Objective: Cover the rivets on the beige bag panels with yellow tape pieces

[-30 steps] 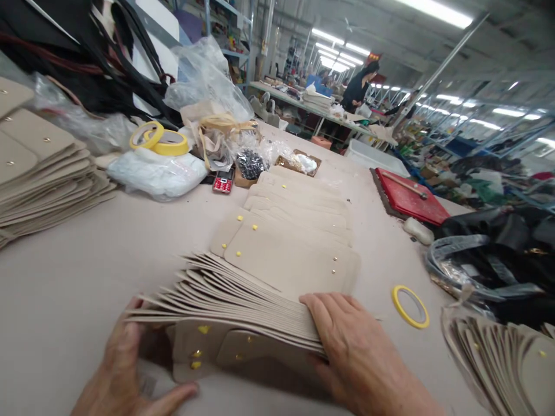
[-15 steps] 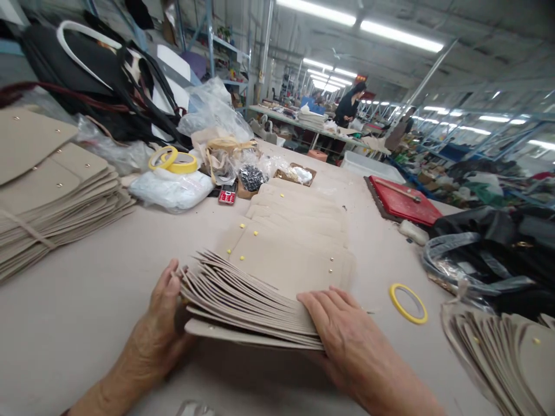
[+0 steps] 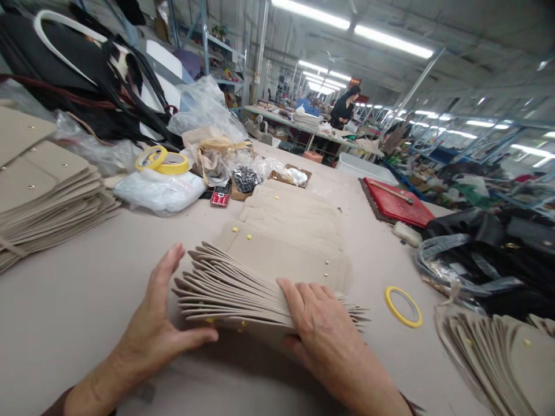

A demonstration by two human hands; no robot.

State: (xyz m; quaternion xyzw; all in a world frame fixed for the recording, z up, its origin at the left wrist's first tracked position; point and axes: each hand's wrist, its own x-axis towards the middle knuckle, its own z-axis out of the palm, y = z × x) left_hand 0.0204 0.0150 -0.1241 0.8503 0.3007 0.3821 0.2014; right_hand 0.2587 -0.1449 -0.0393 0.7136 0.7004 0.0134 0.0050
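Note:
A fanned stack of beige leather panels [image 3: 234, 286] with small yellow and brass studs lies on the beige worktable [image 3: 78, 300] right in front of me. My left hand [image 3: 160, 323] presses flat against the stack's left edge, fingers stretched and thumb tucked under the lowest panel. My right hand [image 3: 323, 335] grips the stack's near right side, fingers over the top sheets and thumb beneath. Beyond the stack, more beige panels [image 3: 290, 225] lie overlapped in a row running away from me.
A tall pile of beige panels [image 3: 43, 190] sits far left, another pile [image 3: 498, 358] near right. Yellow tape rolls [image 3: 162, 160], plastic bags, a red phone [image 3: 220, 195], a loose tape ring [image 3: 403, 306], a red board [image 3: 396, 202] and black bags [image 3: 489, 254] surround the work area. A person stands at a distant table.
My left hand slid from under the stack to its left edge and flattened against it. My right hand shifted left along the stack. The panels dropped lower and squared up.

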